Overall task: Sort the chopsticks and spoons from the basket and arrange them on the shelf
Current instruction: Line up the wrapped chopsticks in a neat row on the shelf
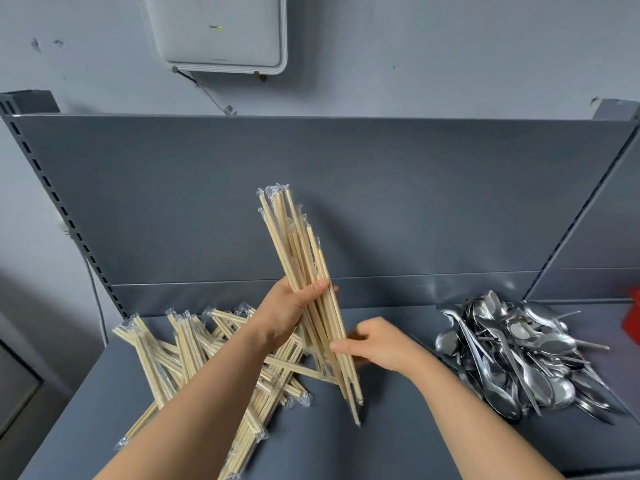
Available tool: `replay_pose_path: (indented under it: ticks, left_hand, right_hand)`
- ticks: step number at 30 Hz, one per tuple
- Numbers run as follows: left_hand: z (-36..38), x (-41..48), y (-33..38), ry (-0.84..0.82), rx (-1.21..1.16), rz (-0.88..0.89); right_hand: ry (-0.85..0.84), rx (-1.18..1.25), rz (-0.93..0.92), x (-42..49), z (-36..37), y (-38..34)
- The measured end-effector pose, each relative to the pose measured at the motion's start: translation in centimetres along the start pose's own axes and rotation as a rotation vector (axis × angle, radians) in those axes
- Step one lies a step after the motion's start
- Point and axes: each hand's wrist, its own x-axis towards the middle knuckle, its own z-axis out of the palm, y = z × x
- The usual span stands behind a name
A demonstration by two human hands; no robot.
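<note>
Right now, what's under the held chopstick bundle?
Under the bundle: bare grey shelf and the edge of the wrapped chopstick pile. The left hand and forearm cover part of that pile.

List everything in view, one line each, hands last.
held chopstick bundle: one, pale wood in clear wrappers, tilted above the shelf centre
chopstick pile: one, pale wood, wrapped, shelf left
spoon pile: one, silver, shelf right
shelf: one, grey, foreground
wall box: one, white, on wall above
red object: one, red, right edge, partly cut off
left hand: grips bundle's middle
right hand: holds bundle's lower part
</note>
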Motion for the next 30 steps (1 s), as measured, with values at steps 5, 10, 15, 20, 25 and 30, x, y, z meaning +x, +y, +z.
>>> replay_pose_path:
  ticks: [5, 10, 15, 20, 25, 30]
  left_hand:
    - [2.3, 0.8, 0.5, -0.002, 0.192, 0.158]
    - [5.4, 1.6, 0.5, -0.126, 0.266, 0.230]
    - [6.7, 2.1, -1.1, -0.142, 0.304, 0.182]
    - [7.6, 2.5, -1.5, -0.182, 0.368, 0.202]
    - [8.7, 4.1, 1.9, -0.085, 0.296, 0.363]
    - [7.7, 5.9, 3.0, 0.023, 0.256, 0.386]
  right_hand:
    - [0.271, 0.431, -0.188, -0.4, -4.2, -1.3]
    - [0.215, 0.529, -0.376, -0.8, -6.9, -4.5]
    - [0.159, 0.586, -0.350, -0.6, -7.8, -5.0]
    - [0.045, 0.835, -0.411, -0.8, -8.3, -5.0]
    - [0.129, 0.826, -0.485, -0.5, -11.1, -5.5]
    - [0.165, 0.404, -0.247, -0.4, -10.9, -1.2]
